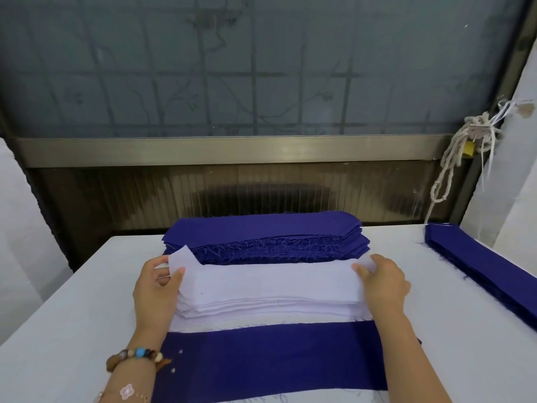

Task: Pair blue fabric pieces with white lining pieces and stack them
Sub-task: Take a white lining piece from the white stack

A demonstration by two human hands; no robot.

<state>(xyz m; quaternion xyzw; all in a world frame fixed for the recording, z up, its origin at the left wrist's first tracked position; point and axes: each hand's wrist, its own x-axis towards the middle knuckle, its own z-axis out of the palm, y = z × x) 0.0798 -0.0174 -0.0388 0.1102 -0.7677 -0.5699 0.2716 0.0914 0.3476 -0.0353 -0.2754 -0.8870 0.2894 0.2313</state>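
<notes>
Head view: your left hand [157, 289] and right hand [383, 283] each pinch one end of the top sheet [270, 282] of the white lining stack [261, 309], its left corner lifted. Just behind that stack sits a thick blue fabric stack [261, 231]; just in front of it lies a flat blue piece [270, 356], apparently awaiting its lining. Well right of the lining stack lies another blue pile [479, 263]. Judging by how thick both supplies are, most of your pairing remains to be done
</notes>
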